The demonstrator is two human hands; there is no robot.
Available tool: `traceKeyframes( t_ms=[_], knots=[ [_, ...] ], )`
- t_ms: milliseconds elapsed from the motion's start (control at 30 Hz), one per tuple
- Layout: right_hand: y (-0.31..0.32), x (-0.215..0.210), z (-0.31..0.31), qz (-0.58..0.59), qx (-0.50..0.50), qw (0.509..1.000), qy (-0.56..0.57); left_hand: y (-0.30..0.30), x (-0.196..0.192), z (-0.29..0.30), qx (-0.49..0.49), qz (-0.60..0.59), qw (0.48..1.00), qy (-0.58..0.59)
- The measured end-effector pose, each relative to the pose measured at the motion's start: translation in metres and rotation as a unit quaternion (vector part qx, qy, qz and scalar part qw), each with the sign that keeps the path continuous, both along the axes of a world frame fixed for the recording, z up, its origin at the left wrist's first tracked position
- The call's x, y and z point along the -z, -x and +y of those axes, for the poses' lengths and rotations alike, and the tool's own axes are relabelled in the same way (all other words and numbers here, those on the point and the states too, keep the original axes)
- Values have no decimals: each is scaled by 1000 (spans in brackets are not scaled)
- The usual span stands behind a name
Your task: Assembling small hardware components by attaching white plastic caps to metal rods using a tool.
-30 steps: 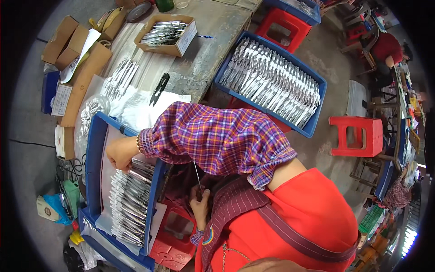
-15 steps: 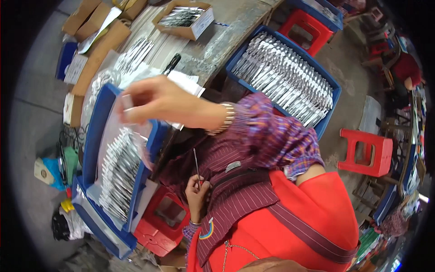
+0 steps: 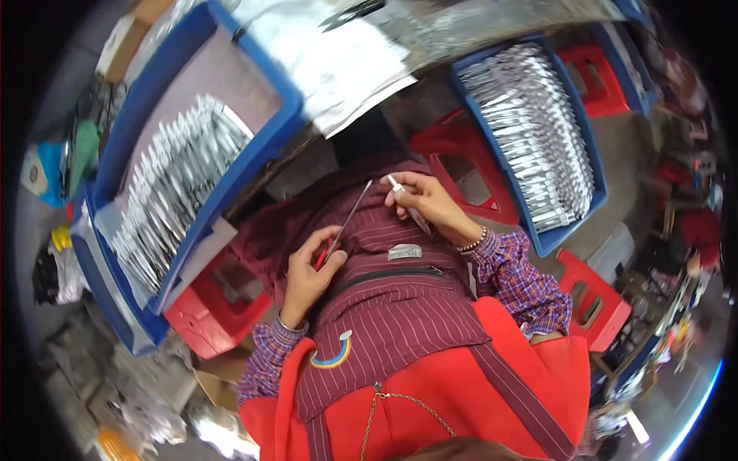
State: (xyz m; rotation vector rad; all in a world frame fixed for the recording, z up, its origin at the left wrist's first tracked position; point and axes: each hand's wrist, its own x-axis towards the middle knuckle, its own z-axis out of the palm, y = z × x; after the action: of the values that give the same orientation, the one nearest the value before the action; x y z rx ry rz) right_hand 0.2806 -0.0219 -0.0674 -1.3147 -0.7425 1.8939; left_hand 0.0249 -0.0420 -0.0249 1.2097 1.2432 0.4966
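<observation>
My left hand [image 3: 309, 270] is closed around the red handle of a thin tool like a screwdriver [image 3: 354, 212]. Its long metal shaft points up and away across my lap. My right hand [image 3: 437, 206] pinches a slim silver metal piece [image 3: 395, 184] with a pale tip, close to the end of that shaft. A gap shows between tool tip and piece. To the left, a blue tray [image 3: 286, 94] holds rows of similar silver pieces [image 3: 181, 184]. Another blue tray [image 3: 544, 244] at the right is packed with more silver pieces [image 3: 534, 138].
Under the trays stand red plastic stools [image 3: 204, 319], [image 3: 469, 165]. White paper [image 3: 338, 65] with a black-handled tool [image 3: 354, 14] covers the bench's near edge [image 3: 492, 23]. Another red stool [image 3: 596, 303] is at the right.
My right hand has come back from above the left tray to my lap, now with a silver piece. My left hand keeps the tool. The view has shifted.
</observation>
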Motion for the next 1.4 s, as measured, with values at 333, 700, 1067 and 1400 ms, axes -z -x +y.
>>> traceKeyframes(
  t_ms=[333,700,1067,1400],
  knots=[
    [6,32,3,22,-11,991,128,0,-1,9,-30,0,998,50],
    [4,28,3,-13,-23,990,141,-5,-5,26,75,32,996,18],
    [8,32,1,-30,-32,991,130,-1,-11,28,77,64,995,-5],
    [23,34,-8,-131,-37,990,21,7,-7,43,-20,-22,949,315]
  ],
)
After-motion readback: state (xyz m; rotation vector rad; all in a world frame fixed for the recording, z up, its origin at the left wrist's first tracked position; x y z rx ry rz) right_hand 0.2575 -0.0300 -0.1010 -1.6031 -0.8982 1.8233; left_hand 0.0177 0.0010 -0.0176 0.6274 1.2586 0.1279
